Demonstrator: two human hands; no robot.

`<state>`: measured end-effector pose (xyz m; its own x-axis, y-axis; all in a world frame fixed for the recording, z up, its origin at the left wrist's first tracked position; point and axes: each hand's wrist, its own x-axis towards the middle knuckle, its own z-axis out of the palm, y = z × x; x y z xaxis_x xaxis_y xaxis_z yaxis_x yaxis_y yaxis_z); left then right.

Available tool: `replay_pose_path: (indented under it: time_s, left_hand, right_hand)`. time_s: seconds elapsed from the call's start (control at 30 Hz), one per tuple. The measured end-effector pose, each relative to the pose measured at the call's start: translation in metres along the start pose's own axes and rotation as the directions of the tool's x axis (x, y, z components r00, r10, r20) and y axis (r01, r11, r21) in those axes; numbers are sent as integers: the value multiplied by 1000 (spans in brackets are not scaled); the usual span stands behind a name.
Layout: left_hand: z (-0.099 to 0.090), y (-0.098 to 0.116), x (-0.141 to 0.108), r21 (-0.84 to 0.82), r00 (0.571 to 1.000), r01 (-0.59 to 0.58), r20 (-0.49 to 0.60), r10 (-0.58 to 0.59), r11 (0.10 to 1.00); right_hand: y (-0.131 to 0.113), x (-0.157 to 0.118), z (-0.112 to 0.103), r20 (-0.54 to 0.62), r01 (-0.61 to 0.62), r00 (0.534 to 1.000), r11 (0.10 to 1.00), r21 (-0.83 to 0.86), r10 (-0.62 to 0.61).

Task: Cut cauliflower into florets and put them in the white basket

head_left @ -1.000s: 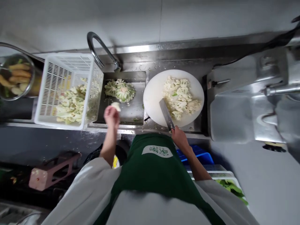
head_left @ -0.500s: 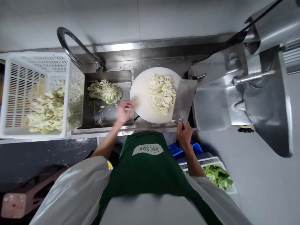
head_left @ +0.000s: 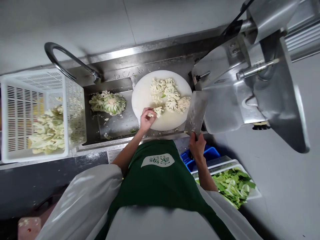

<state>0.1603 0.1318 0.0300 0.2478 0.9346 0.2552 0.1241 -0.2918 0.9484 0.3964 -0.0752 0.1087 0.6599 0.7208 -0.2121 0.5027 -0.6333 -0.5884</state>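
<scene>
The board point(head_left: 140, 100) lies flat, with cauliflower point(head_left: 172, 101) cut in pieces over its upper and right parts. The left hand point(head_left: 147, 119) is at the board's near left edge, its fingertips pinching a floret point(head_left: 158, 112) just over the surface. The right hand point(head_left: 197, 146) is near the board's near right side, its fingers wrapped around the handle of the knife point(head_left: 196, 111). The wide blade points away from the person, along the board's right edge; whether it touches the board, I cannot tell.

Left of the board, the sink point(head_left: 117, 128) holds uncut cauliflower heads point(head_left: 110, 103). The tap point(head_left: 75, 60) stands beyond the sink, left of the board. Farther left of the board is the basket point(head_left: 66, 123), with more cauliflower inside. The slicer point(head_left: 222, 110) is just right of the board. Below the board's right side are a blue bin point(head_left: 211, 153) and a crate point(head_left: 256, 193) of greens point(head_left: 232, 186).
</scene>
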Motion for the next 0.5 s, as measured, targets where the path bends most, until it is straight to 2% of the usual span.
replay_pose_path:
  time_s: [0.1, 0.17, 0.23, 0.33, 0.43, 0.5]
  left_hand:
    - [-21, -11, -8, 77, 984, 31, -175, -17, 997]
    - [-30, -17, -17, 115, 977, 50, -210, -25, 992]
    - [-37, -20, -27, 150, 982, 50, -186, -22, 987]
    - [-46, -16, -38, 289, 995, 27, -104, 3, 957]
    - [-52, -10, -44, 394, 999, 7, -50, 14, 919]
    - [-52, -6, -44, 423, 998, 4, -58, 22, 906]
  right_hand:
    - [-16, 7, 7, 138, 106, 986, 987, -124, -89]
    - [-26, 11, 14, 253, 208, 955, 960, -188, -157]
    - [-36, 13, 21, 358, 316, 907, 920, -233, -221]
    - [-46, 16, 32, 486, 452, 829, 843, -290, -277]
    - [-51, 18, 37, 582, 543, 762, 771, -334, -284]
    - [-52, 19, 37, 622, 577, 733, 735, -355, -275]
